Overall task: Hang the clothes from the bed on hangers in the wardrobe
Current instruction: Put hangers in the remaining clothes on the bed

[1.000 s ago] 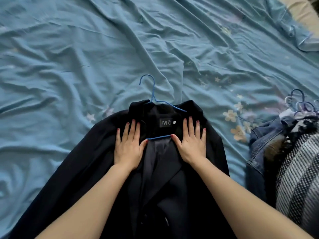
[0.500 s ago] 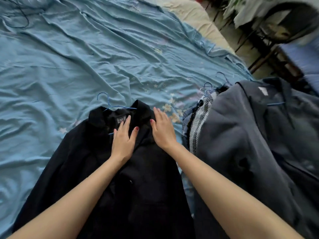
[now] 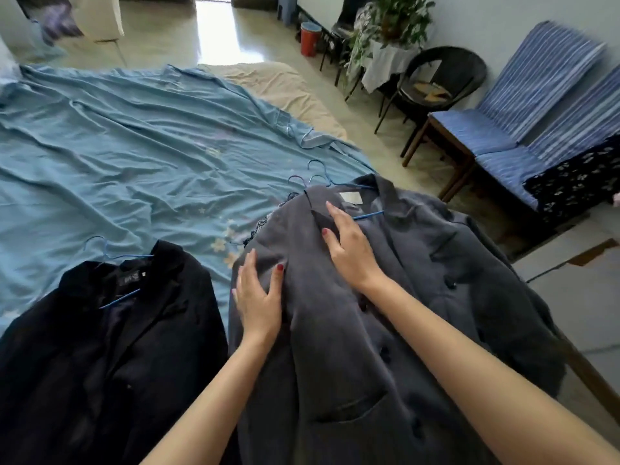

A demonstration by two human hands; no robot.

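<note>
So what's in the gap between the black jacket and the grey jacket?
In the head view, a strip of blue bedsheet with small flower prints shows between the black jacket and the grey jacket. The left hand rests on the grey one's edge.

A home bedroom: a bed [image 3: 134, 146] under a rumpled blue sheet fills the left, with striped cushioned chairs [image 3: 523, 105] and a potted plant [image 3: 389, 18] far right.

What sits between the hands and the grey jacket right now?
Nothing visible. The left hand and right hand both rest directly on the grey jacket, whose blue hanger is already inside it.
</note>
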